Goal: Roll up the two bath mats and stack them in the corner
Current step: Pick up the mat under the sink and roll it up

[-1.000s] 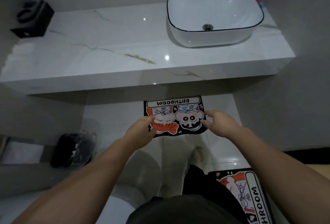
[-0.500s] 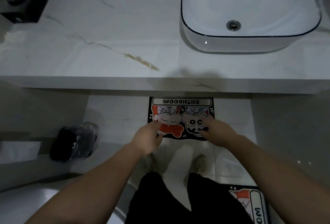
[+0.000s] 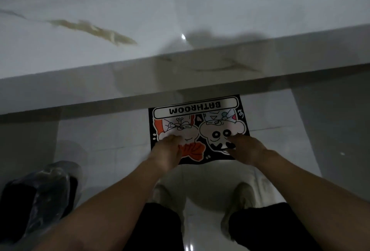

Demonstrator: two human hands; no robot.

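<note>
A black cartoon-print fabric bath mat (image 3: 200,122) lettered BATHROOM lies flat on the glossy white tiled floor (image 3: 100,140), its far edge just under the white veined marble desk (image 3: 120,20). Its long axis runs left to right, square across the person, with the near edge under both hands alike. The right hand (image 3: 248,148) has its grip apart, fingers and thumb spread on top. The left hand (image 3: 168,150) rests fingers on the mat, thumb hidden; its grip cannot be told. Any roll would likely run away from the body, toward the desk.
</note>
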